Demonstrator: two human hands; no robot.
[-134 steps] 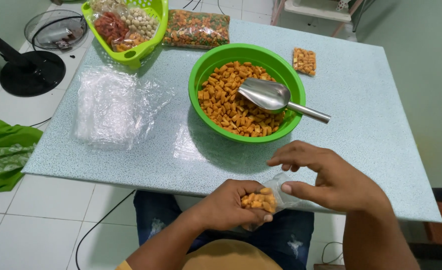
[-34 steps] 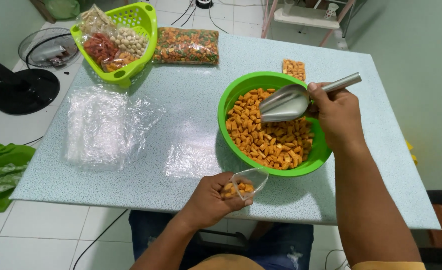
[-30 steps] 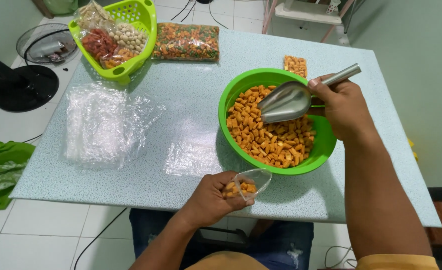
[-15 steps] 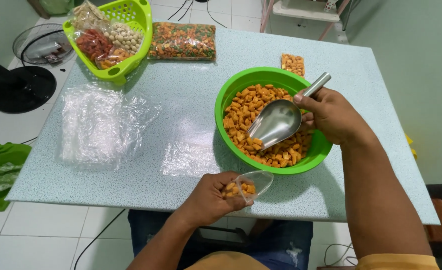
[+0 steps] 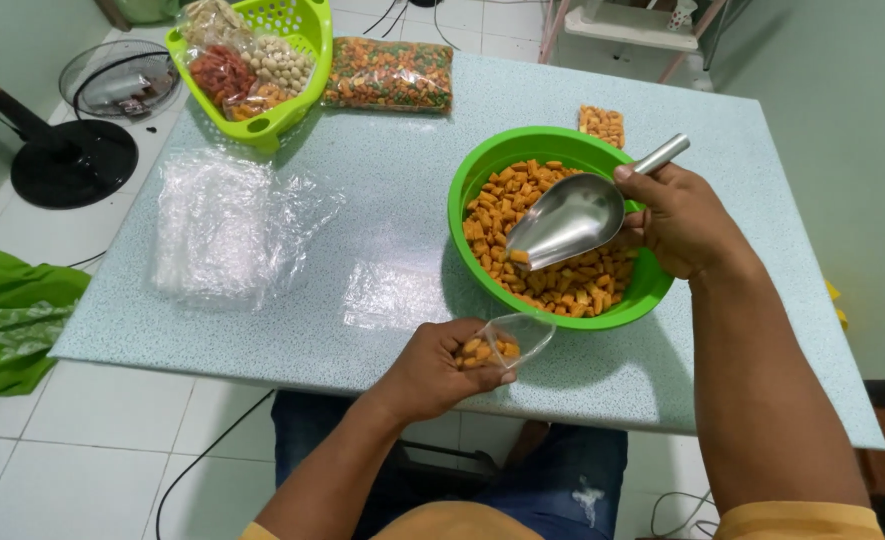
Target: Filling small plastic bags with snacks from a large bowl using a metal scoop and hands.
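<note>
**1 head-worn camera looks steeply down on a speckled table**

A single view, taken from the person's head, faces forward and down over the pale blue speckled tabletop (image 5: 382,230). The near edge, the lap and both forearms fill the bottom of the frame, close to the lens. The far edge of the table and tiled floor run along the top. A black pedestal fan base (image 5: 72,160) sits at far left. No 2nd view shares the scene.

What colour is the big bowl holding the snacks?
Bright green bowl, clearest in the head view.
</note>
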